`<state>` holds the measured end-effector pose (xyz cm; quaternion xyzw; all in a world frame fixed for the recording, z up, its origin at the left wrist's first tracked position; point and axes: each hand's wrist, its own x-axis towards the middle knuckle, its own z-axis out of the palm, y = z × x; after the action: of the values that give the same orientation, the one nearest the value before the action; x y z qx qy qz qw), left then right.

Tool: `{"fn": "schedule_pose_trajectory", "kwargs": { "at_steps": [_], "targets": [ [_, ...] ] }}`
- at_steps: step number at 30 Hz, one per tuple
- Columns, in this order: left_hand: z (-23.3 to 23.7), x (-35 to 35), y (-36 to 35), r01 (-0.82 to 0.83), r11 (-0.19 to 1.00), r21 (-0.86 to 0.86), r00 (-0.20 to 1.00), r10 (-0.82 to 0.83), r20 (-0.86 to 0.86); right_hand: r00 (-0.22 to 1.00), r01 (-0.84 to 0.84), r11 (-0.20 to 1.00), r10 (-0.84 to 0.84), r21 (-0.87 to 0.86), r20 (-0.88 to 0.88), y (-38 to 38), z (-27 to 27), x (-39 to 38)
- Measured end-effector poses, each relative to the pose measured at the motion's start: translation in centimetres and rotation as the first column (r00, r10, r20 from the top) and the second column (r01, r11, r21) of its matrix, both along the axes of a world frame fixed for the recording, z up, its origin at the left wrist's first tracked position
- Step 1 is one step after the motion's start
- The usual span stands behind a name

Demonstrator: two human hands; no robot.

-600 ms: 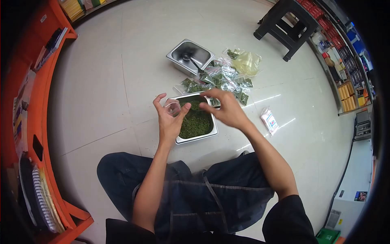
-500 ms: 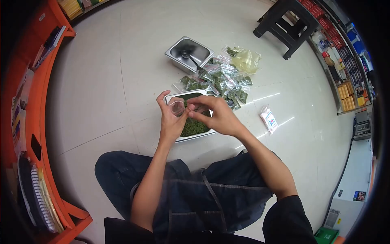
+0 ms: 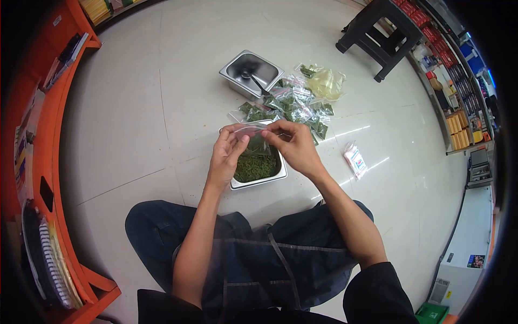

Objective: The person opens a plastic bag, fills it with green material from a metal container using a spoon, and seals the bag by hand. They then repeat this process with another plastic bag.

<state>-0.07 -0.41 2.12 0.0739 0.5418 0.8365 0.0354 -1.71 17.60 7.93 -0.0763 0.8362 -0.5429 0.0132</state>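
Note:
A small clear zip bag (image 3: pixel 251 129) spans the gap between my two hands, above a steel pan (image 3: pixel 260 184) of chopped green leaves (image 3: pixel 253 169). Its left edge is pinched between the thumb and fingers of my left hand (image 3: pixel 222 159). My right hand (image 3: pixel 298 151) grips the other end near the bag's top edge. Just beyond the pan lies a pile of small zip bags (image 3: pixel 294 102) with green leaves inside. A second steel pan (image 3: pixel 233 82) stands behind, a dark-handled spoon (image 3: pixel 258 82) resting in it.
A yellowish plastic bag (image 3: pixel 328 84) lies beside the pile. To the right on the tiled floor is a packet of clear bags (image 3: pixel 355 161). A black stool (image 3: pixel 380 40) stands at the upper right. Orange shelving (image 3: pixel 70 102) runs along the left, with stocked shelves (image 3: pixel 458 81) opposite.
Both hands have moved slightly up and drawn the bag out wider between them. The bag's rounded open mouth now looks flatter, and my left fingers have closed in on its edge.

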Motion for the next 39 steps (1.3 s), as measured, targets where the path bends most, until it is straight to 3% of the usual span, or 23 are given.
{"fn": "schedule_pose_trajectory", "kwargs": {
  "at_steps": [5, 7, 10, 17, 22, 28, 32, 34, 37, 39],
  "targets": [
    [0.0, -0.1, -0.2, -0.030, 0.999, -0.015, 0.999, 0.030, 0.018, 0.998, -0.020, 0.999, 0.022, -0.039, 0.054, 1.1, -0.4, -0.7],
    [0.1, -0.1, -0.1, -0.060, 0.998, -0.031, 0.998, 0.060, -0.004, 0.999, -0.021, 0.976, 0.031, -0.215, 0.043, 0.7, -0.1, -0.6],
    [0.4, -0.1, -0.3, -0.074, 0.995, -0.063, 0.997, 0.075, 0.017, 0.992, -0.093, 0.991, 0.101, -0.100, 0.078, 1.4, 0.0, -0.8],
    [-0.1, -0.1, -0.6, -0.090, 0.996, -0.019, 0.995, 0.091, 0.046, 0.992, -0.090, 0.988, 0.101, -0.129, 0.078, 1.7, -0.1, -0.9],
    [-0.2, -0.2, -0.6, -0.061, 0.997, -0.052, 0.997, 0.063, 0.036, 0.991, -0.128, 0.991, 0.129, 0.038, -0.022, 1.5, 0.0, -0.9],
    [0.1, 0.0, -0.4, -0.027, 1.000, -0.003, 0.997, 0.027, -0.077, 0.988, -0.141, 0.989, 0.138, -0.039, -0.072, 1.4, -0.5, -1.1],
    [0.3, 0.0, -0.4, -0.019, 0.997, -0.069, 0.995, 0.012, -0.094, 0.983, -0.175, 0.984, 0.172, -0.033, -0.068, 1.2, 0.1, -0.8],
    [0.0, 0.0, -0.5, -0.025, 0.996, -0.090, 0.994, 0.015, -0.110, 0.974, -0.210, 0.978, 0.209, 0.001, 0.085, 1.1, 0.6, -0.5],
    [-0.1, -0.2, -0.6, -0.088, 0.984, -0.153, 0.986, 0.064, -0.156, 0.964, -0.249, 0.967, 0.253, -0.052, 0.078, 0.8, 1.0, -0.3],
    [0.4, 0.1, -0.7, -0.093, 0.977, -0.191, 0.983, 0.060, -0.175, 0.963, -0.267, 0.964, 0.266, 0.003, 0.043, 1.0, 0.6, -0.4]
  ]
}}
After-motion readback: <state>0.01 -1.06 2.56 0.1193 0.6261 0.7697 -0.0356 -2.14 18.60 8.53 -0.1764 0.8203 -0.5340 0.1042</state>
